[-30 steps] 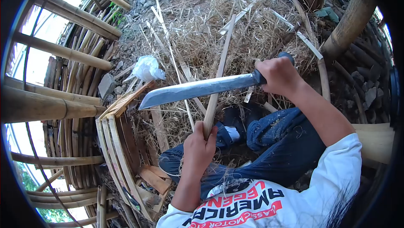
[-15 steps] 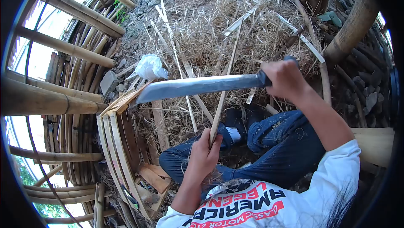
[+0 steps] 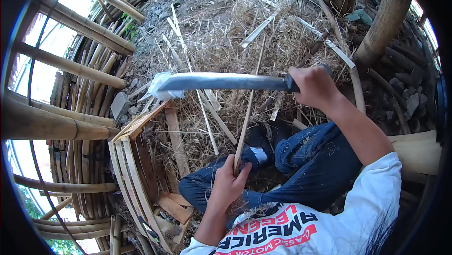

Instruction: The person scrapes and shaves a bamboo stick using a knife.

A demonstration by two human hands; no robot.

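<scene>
- Right hand (image 3: pixel 313 85): fist wrapped round the handle of the machete (image 3: pixel 226 81). Blade is now raised and nearly level; in the two earlier frames it sat lower, tip sloping down left.
- Tip now overlaps the white plastic bag (image 3: pixel 165 95) in view; bag was uncovered before. Looks like the blade lining up with it from this camera, no contact shown.
- Left hand (image 3: pixel 229 182): gripping the near end of the thin strip (image 3: pixel 245 130), thumb along its side. Little change in place.
- Strip: in front of the person, above the legs (image 3: pixel 306 161), near end in the left hand, far end pointing away over the shavings (image 3: pixel 221 57).
- Strip shows a narrower side than a second ago, so probably rotated in the grip.
- Blade crosses the strip farther from the left hand than before. Crossing is visible, touching or apart cannot tell.
- Meaning, my read: strip being worked with the blade, angle and position just reset; more room between edge and left fingers, so lower cut risk right now.
- Wooden crate (image 3: pixel 135 175) beside the left leg, loose strips (image 3: pixel 261 30) on the shavings: no clear change.
</scene>
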